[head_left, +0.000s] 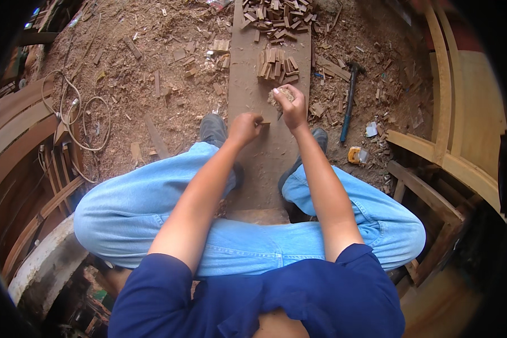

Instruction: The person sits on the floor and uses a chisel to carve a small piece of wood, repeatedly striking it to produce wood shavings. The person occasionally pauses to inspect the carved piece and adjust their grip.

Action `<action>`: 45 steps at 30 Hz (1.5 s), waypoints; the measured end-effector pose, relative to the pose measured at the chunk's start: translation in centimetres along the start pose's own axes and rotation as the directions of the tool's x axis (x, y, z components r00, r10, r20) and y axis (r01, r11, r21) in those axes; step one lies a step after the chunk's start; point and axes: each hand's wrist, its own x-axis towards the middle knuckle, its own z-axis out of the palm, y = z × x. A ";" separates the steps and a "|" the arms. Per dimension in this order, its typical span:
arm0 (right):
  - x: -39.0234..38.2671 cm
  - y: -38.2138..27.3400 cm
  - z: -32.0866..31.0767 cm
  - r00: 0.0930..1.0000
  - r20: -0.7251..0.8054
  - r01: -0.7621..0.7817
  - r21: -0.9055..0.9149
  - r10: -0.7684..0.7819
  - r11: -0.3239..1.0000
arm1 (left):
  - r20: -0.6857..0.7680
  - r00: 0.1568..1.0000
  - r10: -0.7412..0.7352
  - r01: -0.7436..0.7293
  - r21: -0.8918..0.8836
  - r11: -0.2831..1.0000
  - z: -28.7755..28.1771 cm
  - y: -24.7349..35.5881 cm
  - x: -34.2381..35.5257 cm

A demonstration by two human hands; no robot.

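Note:
My left hand [244, 129] is closed, pinching a small dark wooden piece [265, 123] that sticks out from the fingertips over a long board. To its right and a little farther off, my right hand [294, 108] is raised with bent fingers around a tan, rough-looking wad [275, 98]; its exact kind cannot be made out. Something thin and dark shows just below those fingers. Right beyond this hand, a small stack of wooden blocks [273, 65] stands on the board [243, 96]. A bigger loose heap of similar blocks [279, 14] lies at the board's far end.
Wood shavings and offcuts cover the ground on both sides. A hammer [349, 104] with a blue handle lies right of the board, near a yellow object [355, 155]. Looped cable [98, 127] lies at left beside curved wooden parts [17, 135]. Wooden frames [442, 152] stand at right.

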 end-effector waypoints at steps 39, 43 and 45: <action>-2.5 -0.2 5.0 0.997 -0.080 0.015 -0.020 -0.017 1.000 | -0.005 0.999 0.036 -0.036 0.003 0.999 -1.9 0.6 -0.4; -1.6 1.2 4.4 1.000 0.000 -0.020 -0.023 0.020 1.000 | 0.029 1.000 0.004 -0.004 -0.011 1.000 -2.1 0.9 -0.2; -1.5 1.2 4.9 0.994 -0.080 -0.085 -0.083 0.078 0.993 | 0.030 1.000 0.003 -0.002 -0.032 0.999 -2.0 0.6 -0.1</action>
